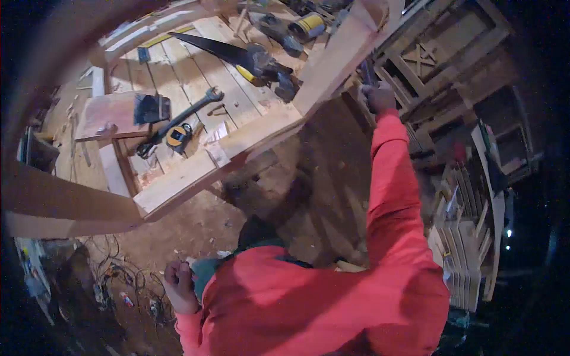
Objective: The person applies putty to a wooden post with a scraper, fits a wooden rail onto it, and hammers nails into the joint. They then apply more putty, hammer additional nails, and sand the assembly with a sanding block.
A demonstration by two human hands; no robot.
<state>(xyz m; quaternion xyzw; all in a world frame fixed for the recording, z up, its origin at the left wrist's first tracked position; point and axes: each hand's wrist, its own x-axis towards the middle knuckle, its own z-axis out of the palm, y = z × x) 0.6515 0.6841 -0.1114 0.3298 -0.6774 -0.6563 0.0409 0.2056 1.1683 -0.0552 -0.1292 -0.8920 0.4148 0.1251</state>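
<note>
My right hand (378, 98) reaches forward on a red-sleeved arm. It is closed around a thin dark tool (367, 73) beside the slanted wooden beam (341, 56). What kind of tool it is stays unclear. My left hand (179, 283) hangs low at my side as a closed fist, and nothing shows in it. The beam leans across the corner of a plank workbench (196, 83). A long board (205, 169) runs along the bench's near edge.
On the bench lie a hand saw (222, 52), a wrench (185, 114), a yellow tape measure (177, 136) and a yellow-black can (309, 26). Wooden frames and stacked slats (460, 249) fill the right side. Cables (119, 279) lie tangled on the dirt floor at lower left.
</note>
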